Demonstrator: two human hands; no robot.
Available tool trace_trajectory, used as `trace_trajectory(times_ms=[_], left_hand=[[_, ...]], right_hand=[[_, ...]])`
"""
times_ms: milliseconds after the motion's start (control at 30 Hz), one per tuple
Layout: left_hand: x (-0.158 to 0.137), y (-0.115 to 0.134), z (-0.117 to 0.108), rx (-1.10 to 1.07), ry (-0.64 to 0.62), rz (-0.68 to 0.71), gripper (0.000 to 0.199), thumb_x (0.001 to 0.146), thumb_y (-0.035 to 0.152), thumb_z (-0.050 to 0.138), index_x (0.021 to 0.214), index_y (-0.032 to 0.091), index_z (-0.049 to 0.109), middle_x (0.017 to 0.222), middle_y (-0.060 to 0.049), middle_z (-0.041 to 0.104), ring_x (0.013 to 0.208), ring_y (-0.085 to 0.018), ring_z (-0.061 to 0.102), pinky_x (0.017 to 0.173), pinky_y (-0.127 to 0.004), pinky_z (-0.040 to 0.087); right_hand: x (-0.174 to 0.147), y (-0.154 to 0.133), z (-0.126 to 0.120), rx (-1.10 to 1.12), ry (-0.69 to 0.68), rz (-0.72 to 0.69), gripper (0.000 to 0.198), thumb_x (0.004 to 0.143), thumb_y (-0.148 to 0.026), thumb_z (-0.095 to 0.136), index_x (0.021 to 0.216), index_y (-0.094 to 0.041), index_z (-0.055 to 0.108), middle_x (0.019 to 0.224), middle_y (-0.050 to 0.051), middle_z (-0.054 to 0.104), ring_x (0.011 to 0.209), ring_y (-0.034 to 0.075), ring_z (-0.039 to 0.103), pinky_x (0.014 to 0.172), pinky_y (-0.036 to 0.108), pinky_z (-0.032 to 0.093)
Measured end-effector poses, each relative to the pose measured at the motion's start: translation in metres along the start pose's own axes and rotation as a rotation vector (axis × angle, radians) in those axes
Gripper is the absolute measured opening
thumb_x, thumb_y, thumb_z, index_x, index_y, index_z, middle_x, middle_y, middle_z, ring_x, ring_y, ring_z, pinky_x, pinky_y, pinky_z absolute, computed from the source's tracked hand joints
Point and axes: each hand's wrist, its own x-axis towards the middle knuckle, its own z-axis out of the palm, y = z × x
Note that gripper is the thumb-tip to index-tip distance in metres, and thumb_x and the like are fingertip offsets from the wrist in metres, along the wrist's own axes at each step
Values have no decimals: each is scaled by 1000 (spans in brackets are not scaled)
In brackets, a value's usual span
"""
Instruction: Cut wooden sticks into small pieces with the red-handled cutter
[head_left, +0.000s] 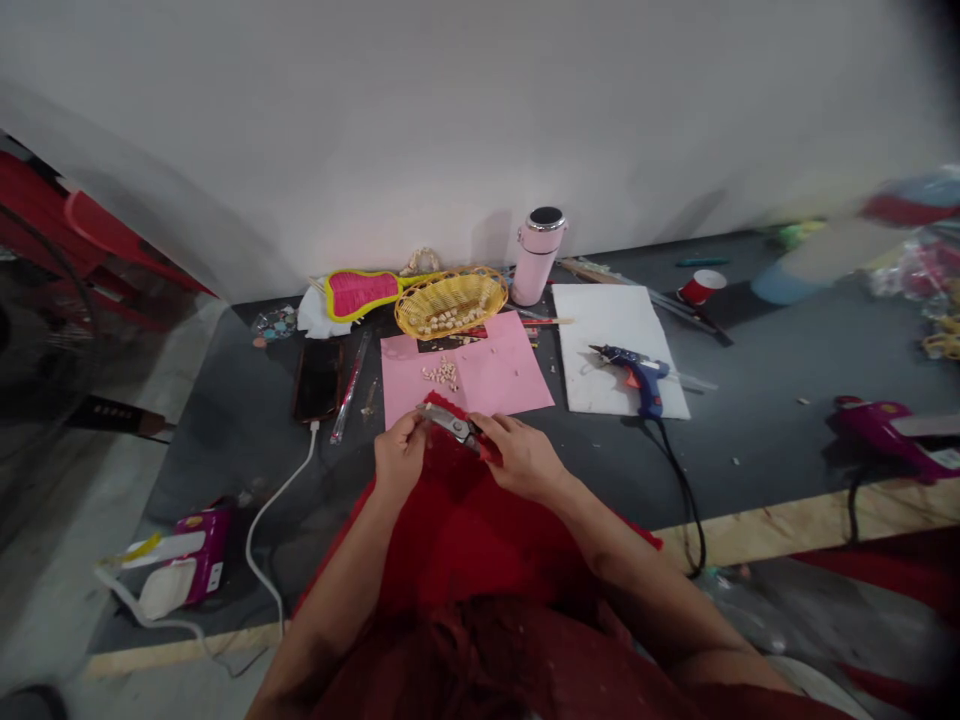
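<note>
Two bare hands meet around a pair of pliers (453, 420), which is at the near edge of a pink sheet of paper (517, 370), above a red cloth (480, 530). The right hand (529, 458) has its fingers clamped on the handles; the left hand (397, 458) has its fingers pinched together at the tip, and I cannot tell what, if anything, is between them. Just beyond, small pale pieces (441, 374) lie in a loose pile on the paper, with more in the yellow basket (407, 315) behind it. A pink flask (534, 262) stands upright beside the basket. To the right, a blue glue gun (651, 392) rests on a white board (585, 385), its black cord (686, 490) hanging over the tabletop (757, 400) edge. On the left lies a phone (318, 382), its white cable (289, 487) trailing toward the near edge, just beside a purple device (214, 550).
</note>
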Motion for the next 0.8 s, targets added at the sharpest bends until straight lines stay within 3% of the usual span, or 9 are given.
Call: trace_trajectory(times_ms=[167, 300, 567, 800], left_hand=[[0, -4, -2, 16, -73, 56, 29, 89, 27, 46, 99, 14, 69, 55, 2, 58, 52, -11, 54, 56, -20, 42], [1, -3, -3, 9, -87, 33, 29, 89, 27, 46, 99, 13, 69, 53, 2, 58, 48, -10, 53, 54, -20, 43], [-1, 3, 0, 9, -48, 4, 25, 87, 27, 48, 84, 13, 68, 49, 3, 55, 44, -10, 52, 47, -18, 40], [0, -4, 3, 7, 27, -1, 25, 86, 29, 53, 101, 16, 67, 66, 0, 66, 56, -11, 60, 59, -20, 47]], right_hand=[[1, 5, -1, -12, -6, -56, 56, 84, -22, 50, 138, -21, 36, 117, 10, 58, 102, 22, 55, 89, 35, 43], [1, 6, -3, -6, -11, -64, 55, 82, -21, 50, 136, -21, 38, 115, 9, 59, 98, 21, 56, 87, 33, 44], [-2, 0, -2, -2, -21, -12, 46, 86, -22, 47, 133, -21, 42, 104, 7, 62, 88, 18, 59, 75, 29, 44], [0, -1, 0, -16, 6, 5, 52, 86, -25, 49, 136, -22, 39, 110, 8, 61, 94, 20, 59, 79, 30, 44]])
